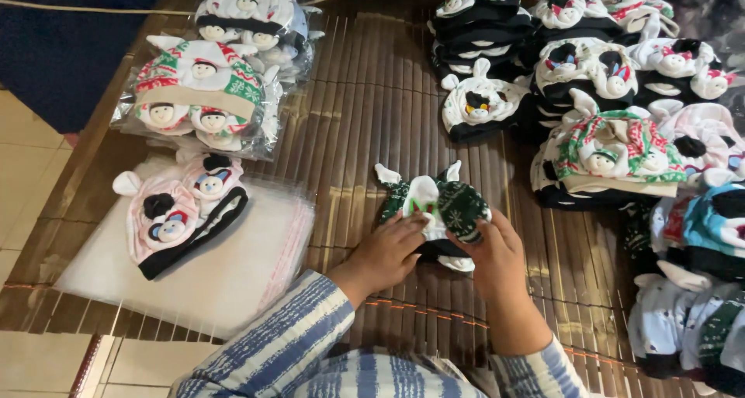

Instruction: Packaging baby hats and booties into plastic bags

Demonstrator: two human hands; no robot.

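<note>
Fingers of both hands (442, 254) pinch green hat (438, 208); clear bags (233, 282) lie left

A hat (434, 212) is held on the mat (365, 119), gripped between the left hand (384, 252) and the right hand (493, 254). To the left of this hat, another hat (178, 212) is laid on a stack of bags (209, 278), and behind that stack two bagged bundles (206, 95) are placed. To the right of the held hat and behind it, piles of hats (613, 103) are spread.
</note>
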